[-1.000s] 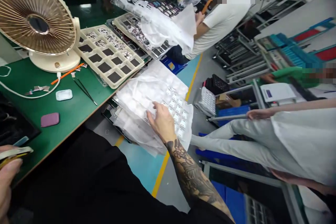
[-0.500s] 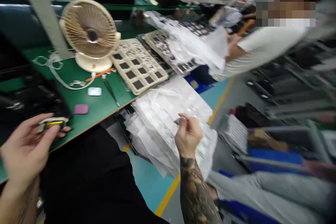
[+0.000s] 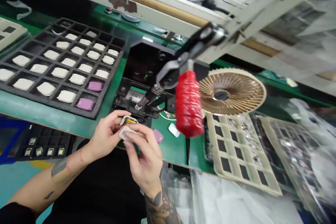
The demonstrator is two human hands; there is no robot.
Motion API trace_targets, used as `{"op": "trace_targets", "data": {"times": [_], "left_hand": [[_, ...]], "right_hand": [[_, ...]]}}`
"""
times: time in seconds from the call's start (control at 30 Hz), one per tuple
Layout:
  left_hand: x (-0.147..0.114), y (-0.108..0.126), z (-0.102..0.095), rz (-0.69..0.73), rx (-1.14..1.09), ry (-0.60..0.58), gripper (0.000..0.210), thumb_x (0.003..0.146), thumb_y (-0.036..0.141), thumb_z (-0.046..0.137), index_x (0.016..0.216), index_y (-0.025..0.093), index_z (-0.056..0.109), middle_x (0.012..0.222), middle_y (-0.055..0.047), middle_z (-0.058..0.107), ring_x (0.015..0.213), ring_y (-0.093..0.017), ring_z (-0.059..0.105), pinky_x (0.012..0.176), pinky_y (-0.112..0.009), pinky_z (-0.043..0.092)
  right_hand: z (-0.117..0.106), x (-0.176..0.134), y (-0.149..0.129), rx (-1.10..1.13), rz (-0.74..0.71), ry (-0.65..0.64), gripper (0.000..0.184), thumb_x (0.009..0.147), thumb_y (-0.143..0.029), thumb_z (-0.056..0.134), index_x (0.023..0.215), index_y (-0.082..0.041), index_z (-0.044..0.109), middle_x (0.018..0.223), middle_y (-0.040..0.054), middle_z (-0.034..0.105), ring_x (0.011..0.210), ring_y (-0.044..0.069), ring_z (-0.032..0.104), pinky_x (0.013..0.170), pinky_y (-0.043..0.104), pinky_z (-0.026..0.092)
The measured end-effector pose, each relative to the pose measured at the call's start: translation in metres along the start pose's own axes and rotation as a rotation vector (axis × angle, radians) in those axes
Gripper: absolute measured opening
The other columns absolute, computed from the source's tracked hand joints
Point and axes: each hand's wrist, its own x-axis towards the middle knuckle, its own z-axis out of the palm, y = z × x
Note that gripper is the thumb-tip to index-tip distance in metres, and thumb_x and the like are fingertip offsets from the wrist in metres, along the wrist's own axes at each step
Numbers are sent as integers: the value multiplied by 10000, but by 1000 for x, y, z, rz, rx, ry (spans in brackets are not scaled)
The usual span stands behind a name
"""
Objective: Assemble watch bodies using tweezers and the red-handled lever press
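Observation:
My left hand [image 3: 103, 135] is closed on a small watch case [image 3: 128, 121] with a yellow face inside a pale frame. Against its near side, my right hand [image 3: 146, 157] pinches a whitish rounded-square piece [image 3: 126, 133] between thumb and fingers. Both hands meet at the front edge of the green bench, just before a black lever press [image 3: 140, 103] with a red grip [image 3: 189, 106]. A purple rounded piece [image 3: 158, 135] and a small white one [image 3: 173, 130] lie on the bench right of my hands.
Left, a black compartment tray [image 3: 89, 112] holds several white and purple pieces. A lower black tray [image 3: 46, 133] holds several watch cases. Right stand a fan [image 3: 235, 91], a cream tray [image 3: 275, 189] and plastic sheeting [image 3: 233, 199]. A shelf beam [image 3: 157, 5] crosses above.
The view has swung left to the press and the black tray. My right hand has come from above the plastic sheets to my left hand, and now holds the whitish piece.

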Motion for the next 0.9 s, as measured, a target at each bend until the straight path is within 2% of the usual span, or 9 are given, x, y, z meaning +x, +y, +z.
{"op": "trace_targets", "data": {"times": [0.13,0.27,0.43,0.53,0.63,0.73,0.8,0.9], "left_hand": [[-3,-2,-5,31,89,10,458,1064,219,787,1518,237,723,1077,-38,879,903,-157,827,811,-215,642],[-2,3,-4,32,83,-18,483,1014,174,812,1491,221,749,1037,-31,885,893,-169,842,828,-221,670],[-1,7,-6,31,-80,-90,514,1071,147,709,1581,208,688,1214,-103,890,1005,-216,883,924,-276,714],[-2,5,-7,59,-130,-138,521,1096,170,709,1612,232,679,1302,-115,877,1046,-219,882,967,-280,713],[-2,3,-5,38,-142,-73,394,1118,208,730,1509,244,751,1221,-87,893,1019,-196,879,931,-243,711],[-1,3,-4,24,-226,-60,299,1129,215,726,1417,265,791,1157,-60,898,954,-183,881,905,-254,729],[-1,4,-6,27,-264,-106,390,1129,205,727,1502,314,765,1209,-52,897,968,-181,885,924,-268,738],[-1,6,-11,21,-228,-170,508,1119,181,740,1583,387,733,1344,-42,880,988,-159,888,956,-243,730]], "right_hand": [[0,-1,7,-47,-50,-91,592,1003,-45,751,1489,-383,760,1380,101,777,1211,318,818,975,512,765],[-7,-3,10,-138,-107,-117,665,977,-21,774,1543,-367,734,1432,103,778,1264,333,803,1032,539,747],[-13,4,20,-180,-75,25,524,970,-43,802,1400,-343,793,1357,69,803,1222,307,790,1097,587,691],[-13,10,26,-212,-101,-40,465,982,-46,805,1369,-302,787,1358,71,811,1277,295,756,1175,601,636],[-8,10,28,-192,-75,-87,429,1002,-78,797,1370,-298,783,1409,81,791,1355,296,722,1209,586,615],[-3,7,26,-98,62,46,451,1037,-176,786,1470,-293,733,1486,121,742,1355,303,734,1152,545,651],[-1,6,24,-8,141,105,411,1060,-239,782,1466,-275,732,1406,124,775,1250,280,780,1054,474,686],[-2,8,21,29,141,49,217,1083,-273,768,1297,-261,809,1220,81,839,1135,246,814,1003,403,683]]}}
